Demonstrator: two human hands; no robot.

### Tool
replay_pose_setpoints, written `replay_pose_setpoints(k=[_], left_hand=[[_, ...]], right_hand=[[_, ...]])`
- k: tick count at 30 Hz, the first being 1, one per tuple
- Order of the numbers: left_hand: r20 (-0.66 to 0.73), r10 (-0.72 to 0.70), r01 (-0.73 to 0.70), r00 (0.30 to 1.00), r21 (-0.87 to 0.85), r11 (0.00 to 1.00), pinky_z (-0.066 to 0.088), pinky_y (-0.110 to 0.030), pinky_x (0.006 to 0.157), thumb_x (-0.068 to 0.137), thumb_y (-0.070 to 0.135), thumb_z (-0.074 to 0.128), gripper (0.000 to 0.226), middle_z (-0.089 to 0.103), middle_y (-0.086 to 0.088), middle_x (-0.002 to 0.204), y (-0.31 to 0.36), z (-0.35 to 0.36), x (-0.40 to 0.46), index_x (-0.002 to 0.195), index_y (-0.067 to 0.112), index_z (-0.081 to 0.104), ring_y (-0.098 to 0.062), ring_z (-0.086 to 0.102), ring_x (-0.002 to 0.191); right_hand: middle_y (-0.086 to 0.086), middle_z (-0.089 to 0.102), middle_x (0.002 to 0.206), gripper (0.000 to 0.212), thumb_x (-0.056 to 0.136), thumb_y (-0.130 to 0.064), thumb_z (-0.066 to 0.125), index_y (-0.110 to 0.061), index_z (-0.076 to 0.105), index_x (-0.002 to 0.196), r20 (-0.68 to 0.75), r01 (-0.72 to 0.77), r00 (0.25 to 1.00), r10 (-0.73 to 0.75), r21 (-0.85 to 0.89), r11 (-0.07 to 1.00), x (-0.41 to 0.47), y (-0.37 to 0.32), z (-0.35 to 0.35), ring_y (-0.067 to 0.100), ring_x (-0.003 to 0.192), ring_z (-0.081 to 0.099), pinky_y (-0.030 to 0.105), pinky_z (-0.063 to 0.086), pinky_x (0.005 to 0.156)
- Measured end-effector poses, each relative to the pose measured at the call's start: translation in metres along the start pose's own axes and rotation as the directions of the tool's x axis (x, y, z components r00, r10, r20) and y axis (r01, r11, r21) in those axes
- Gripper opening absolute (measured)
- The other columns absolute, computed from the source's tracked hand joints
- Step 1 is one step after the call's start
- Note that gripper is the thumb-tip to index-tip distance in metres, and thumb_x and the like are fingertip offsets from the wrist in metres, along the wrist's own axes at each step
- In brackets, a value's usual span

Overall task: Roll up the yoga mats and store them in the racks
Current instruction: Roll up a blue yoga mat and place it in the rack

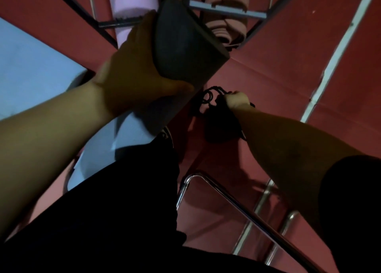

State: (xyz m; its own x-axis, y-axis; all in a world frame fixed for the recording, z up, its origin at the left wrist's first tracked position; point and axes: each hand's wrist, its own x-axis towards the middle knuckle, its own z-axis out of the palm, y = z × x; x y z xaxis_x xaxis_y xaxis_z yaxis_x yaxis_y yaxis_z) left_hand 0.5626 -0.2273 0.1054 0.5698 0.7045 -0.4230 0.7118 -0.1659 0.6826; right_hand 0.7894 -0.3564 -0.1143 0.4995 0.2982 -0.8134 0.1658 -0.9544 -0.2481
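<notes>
A red floor (288,52) fills the view, with a blue mat (31,70) lying flat at the left. At the top stands a dark metal rack (226,13) that already holds a lilac roll (132,2) and a pink roll (226,25), both upright in its bays. A chrome frame (237,202) sits low at the right, well apart from the rack.

The grey mat (185,48) is rolled and held aloft, its top end tilted toward the rack, just in front of the two stored rolls. It looks light and soft, a foam roll that will spring loose if the wrap is not kept pressed; I judge the best hold is around its middle, squeezing the outer flap down, and then lowering it end-first into a free bay.

The left hand (132,75) is wrapped around the grey mat's side, fingers curled behind it and thumb across the lower front. The right hand (236,101) is closed into a fist on a black cord (210,96), which loops beside the knuckles, with a dark strap or bag hanging below it.
</notes>
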Motion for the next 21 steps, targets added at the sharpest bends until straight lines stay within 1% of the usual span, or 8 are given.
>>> replay_pose_setpoints(k=[2, 4, 7, 9, 12, 15, 18, 21], left_hand=[[0.013, 0.025, -0.025, 1.000, 0.005, 1.000, 0.033, -0.041, 0.115, 0.036, 0.078, 0.066, 0.142, 0.032, -0.002, 0.156, -0.005, -0.007, 0.000, 0.155, 0.017, 0.018, -0.017, 0.035, 0.141], [0.017, 0.077, -0.077, 0.997, 0.019, 0.997, 0.038, -0.042, 0.111, 0.040, 0.076, 0.073, 0.137, 0.038, -0.003, 0.150, -0.010, -0.017, -0.003, 0.153, 0.015, 0.023, -0.015, 0.041, 0.133], [-0.036, 0.068, -0.067, 0.997, 0.033, 0.997, 0.038, -0.029, 0.104, 0.038, 0.073, 0.072, 0.134, 0.038, 0.002, 0.148, -0.008, -0.032, -0.019, 0.151, 0.021, 0.023, -0.005, 0.039, 0.125], [-0.078, 0.045, -0.044, 0.996, 0.024, 0.999, 0.036, -0.025, 0.100, 0.037, 0.070, 0.073, 0.136, 0.037, 0.007, 0.147, -0.007, -0.039, -0.038, 0.153, 0.025, 0.018, -0.003, 0.038, 0.123], [-0.141, 0.030, -0.034, 0.989, -0.027, 0.999, 0.038, -0.030, 0.107, 0.039, 0.064, 0.081, 0.135, 0.038, 0.012, 0.146, -0.009, -0.047, -0.066, 0.152, 0.030, 0.016, -0.004, 0.042, 0.127], [-0.204, -0.005, -0.005, 0.979, -0.051, 0.999, 0.031, -0.014, 0.099, 0.053, 0.041, 0.094, 0.127, 0.038, 0.013, 0.141, -0.009, -0.053, -0.095, 0.152, 0.030, 0.016, -0.003, 0.041, 0.124], [-0.281, -0.008, -0.007, 0.960, -0.051, 0.999, 0.022, 0.008, 0.085, 0.063, 0.023, 0.092, 0.119, 0.036, 0.010, 0.142, -0.012, -0.059, -0.127, 0.153, 0.021, 0.015, -0.001, 0.037, 0.124], [-0.342, 0.005, -0.031, 0.940, -0.071, 0.997, 0.021, 0.008, 0.091, 0.060, 0.024, 0.093, 0.121, 0.035, 0.007, 0.147, -0.018, -0.066, -0.158, 0.153, 0.017, 0.015, -0.001, 0.036, 0.129]], right_hand=[[0.012, 0.068, 0.112, 0.033, 0.095, -0.027, 0.054, -0.008, 0.064, 0.121, 0.009, -0.018, 1.000, 0.016, 0.254, 0.967, -0.009, -0.001, -0.008, 0.028, 0.098, 0.065, 0.025, 0.048, 0.071], [0.009, 0.068, 0.086, 0.021, 0.093, -0.017, 0.055, -0.006, 0.065, 0.107, 0.030, -0.001, 0.999, -0.010, 0.364, 0.931, -0.021, -0.004, -0.023, 0.023, 0.071, 0.064, 0.020, 0.045, 0.051], [0.001, 0.062, 0.070, 0.006, 0.093, -0.010, 0.054, -0.012, 0.060, 0.094, 0.093, 0.046, 0.988, -0.123, 0.582, 0.812, -0.048, -0.018, -0.046, 0.012, 0.049, 0.058, 0.019, 0.044, 0.046], [0.002, 0.061, 0.075, 0.005, 0.095, -0.014, 0.054, -0.015, 0.058, 0.093, 0.127, 0.068, 0.977, -0.172, 0.576, 0.814, -0.066, -0.024, -0.058, 0.011, 0.049, 0.055, 0.020, 0.044, 0.047], [0.004, 0.059, 0.073, 0.008, 0.095, -0.012, 0.054, -0.014, 0.056, 0.088, 0.058, 0.206, 0.965, -0.258, 0.442, 0.873, -0.092, -0.033, -0.076, 0.012, 0.043, 0.049, 0.017, 0.036, 0.041], [0.003, 0.059, 0.074, 0.009, 0.097, -0.014, 0.054, -0.015, 0.055, 0.088, 0.010, 0.321, 0.931, -0.366, 0.456, 0.830, -0.131, -0.050, -0.086, 0.012, 0.046, 0.050, 0.020, 0.037, 0.044], [0.003, 0.059, 0.075, 0.009, 0.096, -0.016, 0.057, -0.016, 0.060, 0.087, 0.088, 0.431, 0.841, -0.534, 0.487, 0.759, -0.186, -0.084, -0.085, 0.015, 0.059, 0.053, 0.027, 0.044, 0.053], [0.001, 0.061, 0.083, 0.014, 0.091, -0.018, 0.062, -0.022, 0.061, 0.077, 0.165, 0.492, 0.716, -0.679, 0.570, 0.658, -0.242, -0.124, -0.081, 0.016, 0.080, 0.061, 0.038, 0.049, 0.072]])
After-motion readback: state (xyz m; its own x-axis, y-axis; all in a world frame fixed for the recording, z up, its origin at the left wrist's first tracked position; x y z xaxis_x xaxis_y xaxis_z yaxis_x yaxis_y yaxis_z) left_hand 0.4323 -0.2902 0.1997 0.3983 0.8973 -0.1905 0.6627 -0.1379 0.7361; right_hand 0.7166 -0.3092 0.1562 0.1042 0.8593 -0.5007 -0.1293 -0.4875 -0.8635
